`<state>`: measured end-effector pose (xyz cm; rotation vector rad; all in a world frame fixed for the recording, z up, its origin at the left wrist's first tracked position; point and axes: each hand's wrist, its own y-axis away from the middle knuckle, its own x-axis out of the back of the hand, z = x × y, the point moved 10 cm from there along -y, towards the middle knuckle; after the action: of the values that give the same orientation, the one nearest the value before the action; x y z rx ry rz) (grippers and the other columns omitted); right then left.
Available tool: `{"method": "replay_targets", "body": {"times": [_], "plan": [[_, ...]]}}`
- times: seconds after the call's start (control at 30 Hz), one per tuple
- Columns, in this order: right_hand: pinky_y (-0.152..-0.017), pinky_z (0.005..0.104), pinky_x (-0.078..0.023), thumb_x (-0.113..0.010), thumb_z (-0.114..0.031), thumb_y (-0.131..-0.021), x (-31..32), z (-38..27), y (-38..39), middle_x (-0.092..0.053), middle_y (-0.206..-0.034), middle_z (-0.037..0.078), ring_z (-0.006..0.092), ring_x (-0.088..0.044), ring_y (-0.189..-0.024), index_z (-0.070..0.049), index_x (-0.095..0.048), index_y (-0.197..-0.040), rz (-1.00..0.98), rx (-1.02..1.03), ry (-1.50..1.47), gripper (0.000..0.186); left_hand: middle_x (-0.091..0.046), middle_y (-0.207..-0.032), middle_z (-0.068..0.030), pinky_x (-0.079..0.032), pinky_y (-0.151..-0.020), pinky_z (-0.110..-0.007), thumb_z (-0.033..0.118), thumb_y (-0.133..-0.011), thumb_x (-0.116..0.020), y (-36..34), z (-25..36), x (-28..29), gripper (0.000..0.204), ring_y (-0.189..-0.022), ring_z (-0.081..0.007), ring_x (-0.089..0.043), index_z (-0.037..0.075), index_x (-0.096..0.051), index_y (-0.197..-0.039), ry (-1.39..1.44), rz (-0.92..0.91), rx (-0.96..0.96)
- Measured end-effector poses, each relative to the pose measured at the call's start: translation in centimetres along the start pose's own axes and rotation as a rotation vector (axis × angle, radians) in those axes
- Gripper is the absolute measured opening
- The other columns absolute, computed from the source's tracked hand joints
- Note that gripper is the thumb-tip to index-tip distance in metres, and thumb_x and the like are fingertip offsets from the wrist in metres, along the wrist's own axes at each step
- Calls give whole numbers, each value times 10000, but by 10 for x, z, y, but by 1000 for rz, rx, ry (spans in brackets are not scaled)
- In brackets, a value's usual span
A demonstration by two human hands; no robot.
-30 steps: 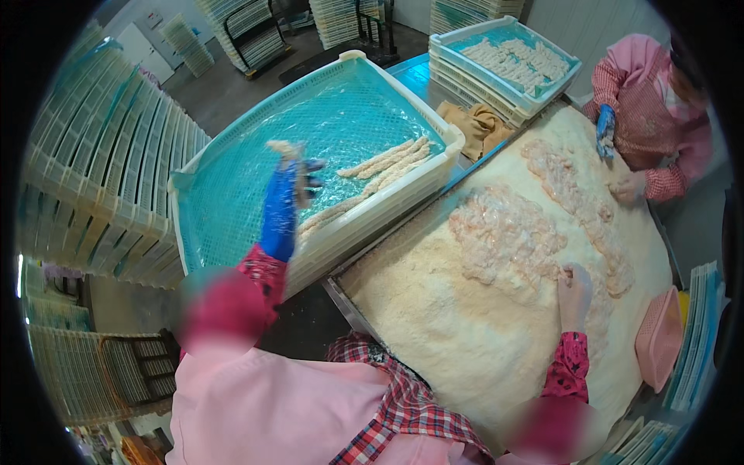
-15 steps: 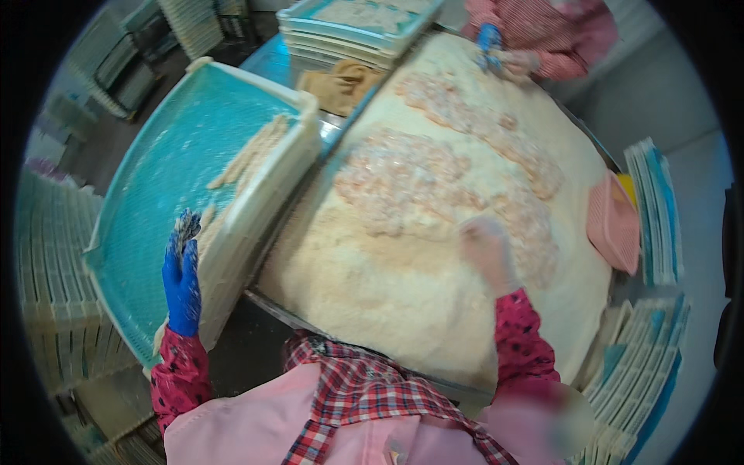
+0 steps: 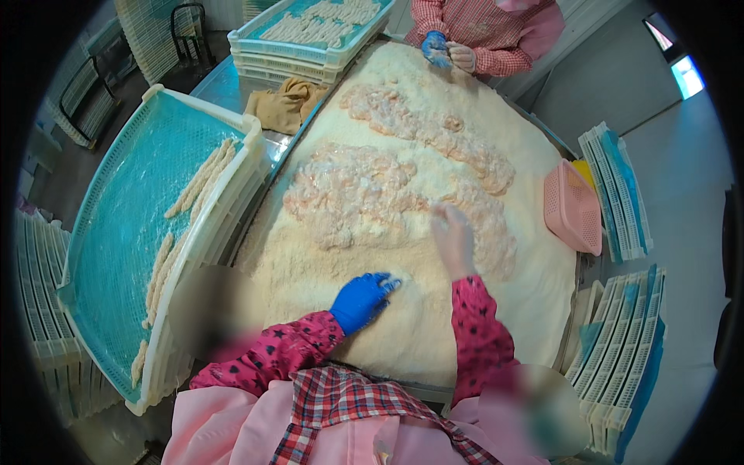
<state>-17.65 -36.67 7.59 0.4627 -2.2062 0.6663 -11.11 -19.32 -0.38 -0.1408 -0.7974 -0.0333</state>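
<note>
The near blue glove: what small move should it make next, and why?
I would perhaps slide the left hand slightly toward the right hand: the left is down at the powder, while the right is by the meat, and no strip clearly shows in either. The tray has bare mesh beside its strips, so working another piece seems sensible.

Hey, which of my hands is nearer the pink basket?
Right. Your right hand is to the left of the pink basket; your left hand is farther left and closer to your body.
</note>
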Motion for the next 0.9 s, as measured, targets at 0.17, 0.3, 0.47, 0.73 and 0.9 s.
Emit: {"method": "replay_targets", "body": {"times": [0.17,0.3,0.47,0.73,0.9], "plan": [[-716,358,-464,-652,-117,-691,-18,-16,-42,-602,-805,130,279,-584,-805,-59,-592,-895,-116,183,304,221,-541,-1187,-126,-466,-825,-396,10,-751,-544,8,-12,10,533,-974,-330,-555,193,-505,-1251,109,-64,41],[-709,356,-458,-620,-63,-688,1,10,-35,-584,-764,111,260,-575,-769,-57,-576,-862,-82,39,111,180,-555,-1141,-132,-436,-887,-331,-110,-684,-485,32,-43,41,605,-1061,-325,-545,124,-502,-1241,393,73,215],[-757,372,-453,-645,-37,-673,42,-46,-7,-601,-850,100,247,-580,-803,-34,-588,-933,0,126,-169,266,-575,-1081,-99,-442,-840,-292,-99,-756,-472,48,-66,64,497,-977,-210,-567,44,-497,-1232,476,277,292],[-979,402,-365,-697,-97,-675,-12,-36,110,-586,-1091,131,292,-499,-1108,-71,-594,-1063,-380,70,-50,402,-637,-999,-56,-487,-676,-251,165,-887,-576,28,-45,54,366,-824,-109,-608,82,-524,-1240,1004,-174,426],[-951,378,-392,-694,-108,-713,-29,0,118,-590,-1093,131,274,-524,-1083,-48,-582,-1075,-199,-219,-335,384,-590,-1056,-142,-473,-781,-401,279,-794,-635,34,-74,92,499,-886,-340,-583,153,-503,-1258,105,19,273]]}}
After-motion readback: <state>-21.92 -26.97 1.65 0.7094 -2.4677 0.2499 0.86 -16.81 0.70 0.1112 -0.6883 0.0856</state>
